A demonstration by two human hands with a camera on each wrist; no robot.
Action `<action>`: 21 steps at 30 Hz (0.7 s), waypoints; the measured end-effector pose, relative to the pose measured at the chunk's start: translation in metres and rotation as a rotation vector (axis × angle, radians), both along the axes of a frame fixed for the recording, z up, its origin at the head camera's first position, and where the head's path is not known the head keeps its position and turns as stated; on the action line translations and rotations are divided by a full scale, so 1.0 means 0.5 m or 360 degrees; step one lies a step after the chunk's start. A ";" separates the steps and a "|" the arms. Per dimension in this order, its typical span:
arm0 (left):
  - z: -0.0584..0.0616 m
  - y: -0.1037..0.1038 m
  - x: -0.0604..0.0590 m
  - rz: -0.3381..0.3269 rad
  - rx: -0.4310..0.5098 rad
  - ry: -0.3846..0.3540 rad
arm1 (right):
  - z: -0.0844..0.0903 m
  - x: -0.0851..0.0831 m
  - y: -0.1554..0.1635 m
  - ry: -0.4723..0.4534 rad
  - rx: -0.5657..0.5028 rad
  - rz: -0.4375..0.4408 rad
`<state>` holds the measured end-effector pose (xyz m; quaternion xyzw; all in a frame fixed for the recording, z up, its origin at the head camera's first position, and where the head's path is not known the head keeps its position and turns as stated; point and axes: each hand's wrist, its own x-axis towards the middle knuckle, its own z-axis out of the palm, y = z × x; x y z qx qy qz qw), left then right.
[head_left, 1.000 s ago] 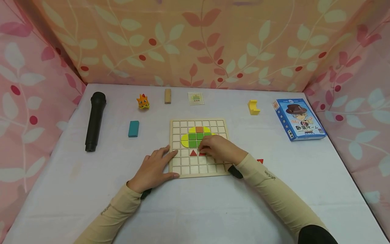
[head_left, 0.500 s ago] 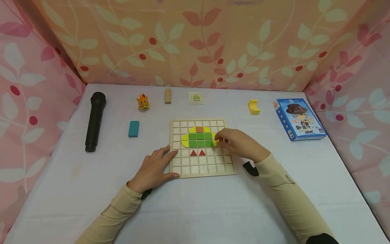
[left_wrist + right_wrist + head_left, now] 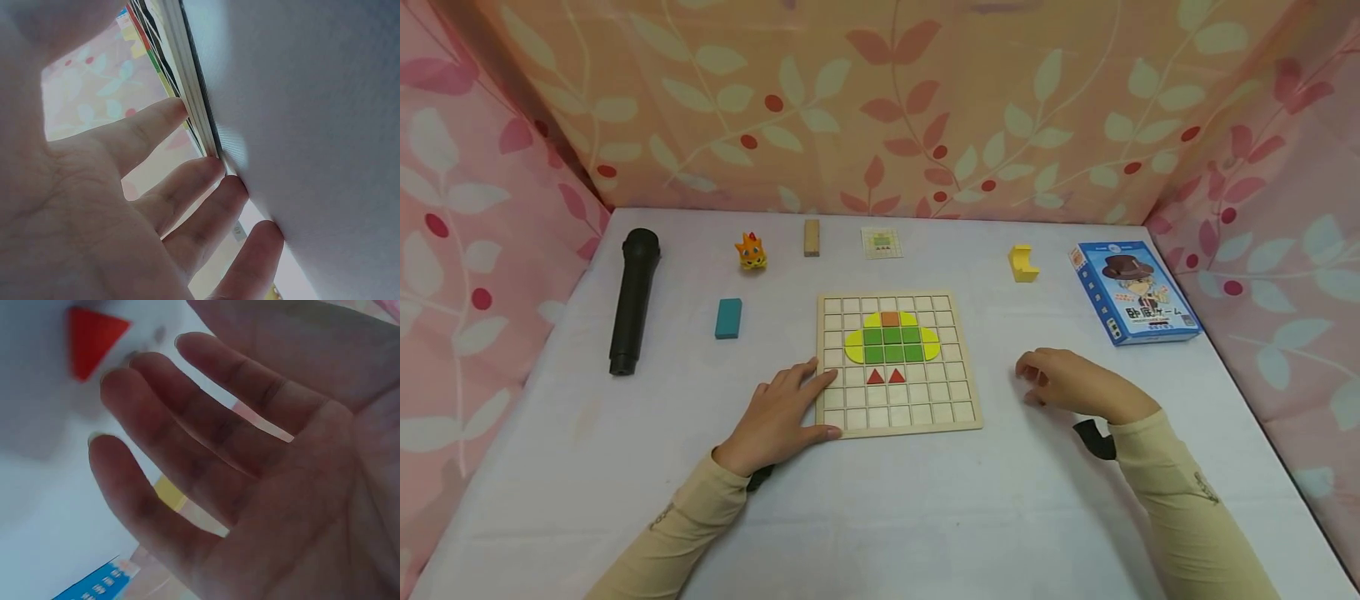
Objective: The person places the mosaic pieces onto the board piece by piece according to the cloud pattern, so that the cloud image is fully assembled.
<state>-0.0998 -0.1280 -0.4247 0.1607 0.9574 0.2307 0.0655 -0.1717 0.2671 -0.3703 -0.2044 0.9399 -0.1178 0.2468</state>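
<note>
A wooden grid board [image 3: 955,400] lies in the middle of the table. On it are green squares [image 3: 892,344], an orange square [image 3: 890,318], yellow rounded pieces [image 3: 854,347] and two red triangles [image 3: 876,377]. Along the board's left edge rests my left hand [image 3: 778,417]; its straight fingers [image 3: 156,128] touch the side of the board. To the right of the board, low over the tablecloth, is my right hand [image 3: 1067,383], fingers loosely bent and holding nothing. Another red triangle [image 3: 94,340] shows just beyond its fingertips in the right wrist view; in the head view the hand covers it.
A black microphone [image 3: 634,300] lies far left. Behind the board are a teal block [image 3: 728,318], an orange toy figure [image 3: 751,251], a wooden block [image 3: 812,238], a pattern card [image 3: 882,242] and a yellow piece [image 3: 1022,263]. A blue box [image 3: 1135,293] sits at the right.
My right hand has let go of a red triangle, now second on the board, and moved right off the board to the tablecloth. My left hand has stayed at the board's edge.
</note>
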 end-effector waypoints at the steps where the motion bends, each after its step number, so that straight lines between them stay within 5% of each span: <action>1: 0.000 0.000 0.000 0.0001 0.0000 -0.0002 | -0.002 0.002 0.006 0.0005 -0.0009 0.0000; 14: 0.002 0.001 0.000 -0.0006 0.0004 -0.0006 | -0.027 0.016 0.044 0.0099 -0.0017 -0.0047; 21: 0.000 0.001 0.000 -0.0004 -0.0001 -0.0005 | -0.032 0.014 0.043 0.0145 -0.0064 0.0058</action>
